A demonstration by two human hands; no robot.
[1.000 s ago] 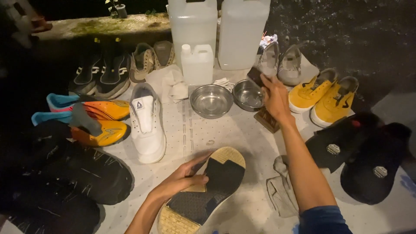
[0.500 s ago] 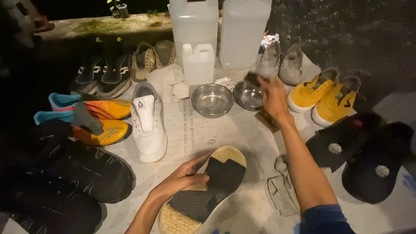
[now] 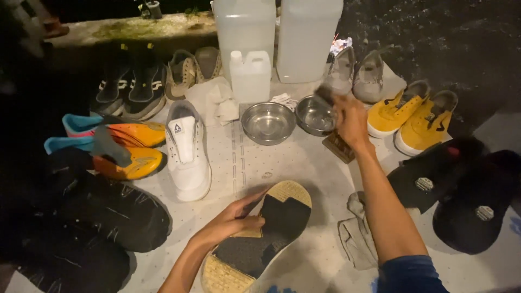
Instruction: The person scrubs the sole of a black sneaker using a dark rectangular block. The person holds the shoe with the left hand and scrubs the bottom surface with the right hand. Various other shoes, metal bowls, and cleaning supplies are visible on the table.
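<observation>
the left hand (image 3: 230, 223) lies on an upturned shoe (image 3: 259, 239), fingers spread flat across its black and tan sole and the thumb curled over the near edge, pinning it sole-up on the pale dotted mat (image 3: 304, 163). the shoe's toe points away from that hand, up and to the right, and its heel runs down past the wrist toward the bottom edge of the view.

the right hand (image 3: 347, 116) is stretched well away from the left one, and its fingers are closed on a small dark brush (image 3: 327, 95), blurred, held over the rim of the right steel bowl (image 3: 313, 115). just left of that hand stands a second steel bowl (image 3: 268, 122), and close under its wrist a brown block (image 3: 339, 146) lies on the mat. beyond the fingers stand a small white jug (image 3: 250, 75) and two big translucent containers (image 3: 277, 32), with a pair of grey shoes (image 3: 355, 73) beside them. to the right of the hand sits a pair of yellow shoes (image 3: 412, 116), and nearer along the forearm two black sandals (image 3: 461, 184). a crumpled grey rag (image 3: 355, 239) lies under the forearm, just right of the held shoe.

left of the left hand rests a white sneaker (image 3: 187, 152), then orange shoes with blue trim (image 3: 114, 144) and dark shoes (image 3: 97, 217) further out.
</observation>
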